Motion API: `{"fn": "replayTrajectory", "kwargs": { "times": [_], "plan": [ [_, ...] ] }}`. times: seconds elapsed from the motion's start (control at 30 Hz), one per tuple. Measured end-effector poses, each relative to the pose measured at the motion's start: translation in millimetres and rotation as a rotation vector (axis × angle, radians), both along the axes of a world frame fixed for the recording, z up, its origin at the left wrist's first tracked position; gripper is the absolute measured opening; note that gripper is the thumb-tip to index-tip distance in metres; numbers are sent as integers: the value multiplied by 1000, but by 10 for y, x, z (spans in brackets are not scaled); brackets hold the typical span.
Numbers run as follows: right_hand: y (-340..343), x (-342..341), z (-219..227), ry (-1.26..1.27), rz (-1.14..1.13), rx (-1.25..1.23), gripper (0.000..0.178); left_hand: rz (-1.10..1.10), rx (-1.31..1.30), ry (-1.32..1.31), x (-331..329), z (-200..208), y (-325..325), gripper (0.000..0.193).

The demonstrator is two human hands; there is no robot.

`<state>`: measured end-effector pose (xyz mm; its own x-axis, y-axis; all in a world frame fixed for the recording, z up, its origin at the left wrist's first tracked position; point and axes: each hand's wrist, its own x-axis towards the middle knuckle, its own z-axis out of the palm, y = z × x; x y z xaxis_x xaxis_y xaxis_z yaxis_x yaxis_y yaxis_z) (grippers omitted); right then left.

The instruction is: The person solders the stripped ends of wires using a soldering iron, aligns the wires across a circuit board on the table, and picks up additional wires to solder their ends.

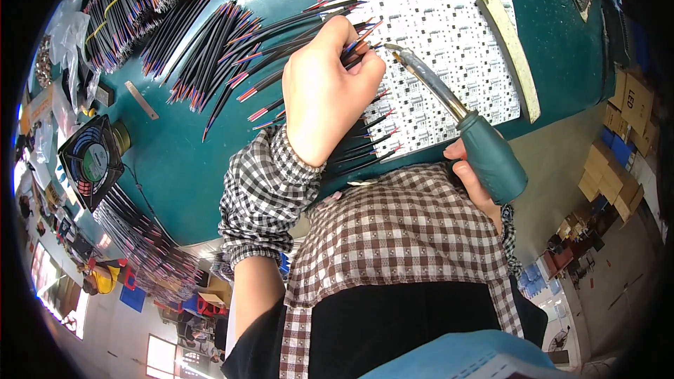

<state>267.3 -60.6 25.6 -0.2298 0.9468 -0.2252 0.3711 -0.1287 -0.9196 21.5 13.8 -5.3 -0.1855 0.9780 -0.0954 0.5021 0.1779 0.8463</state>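
Observation:
My left hand [330, 84], in a black-and-white checked sleeve, is closed in a pinch on a black cable [357, 49] whose bared red and blue wire ends point right. It hovers over the left edge of a white circuit board panel [449, 123] dotted with small dark parts. My right hand [476, 179] grips the dark green handle of a soldering iron [491, 158], mostly hidden behind that handle. The iron's bent tip lies just right of my left fingertips, over the panel; whether it touches anything I cannot tell. Several black cables lie along the panel's left edge.
Bundles of black cables [210, 56] fill the left and far side of the green table [182, 168]. A pale curved strip [511, 56] lies across the panel's right side. A small black fan [91, 161] stands at the left edge. Cardboard boxes [611, 175] sit beyond the right.

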Motion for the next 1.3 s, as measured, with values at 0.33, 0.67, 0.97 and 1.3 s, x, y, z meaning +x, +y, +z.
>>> {"fn": "replayTrajectory", "kwargs": {
  "times": [0.33,0.67,0.97,1.3],
  "plan": [
    [49,28,42,-268,157,190,63,-3,-3,12,2,5,5,15],
    [-42,69,-74,35,28,40,62,-14,7,18,-11,9,7,16],
    [25,-108,72,197,-161,-141,64,30,29,-17,24,-17,-23,17],
    [-21,-53,-34,98,-71,-62,62,37,3,14,31,7,-14,18]
  ]
}}
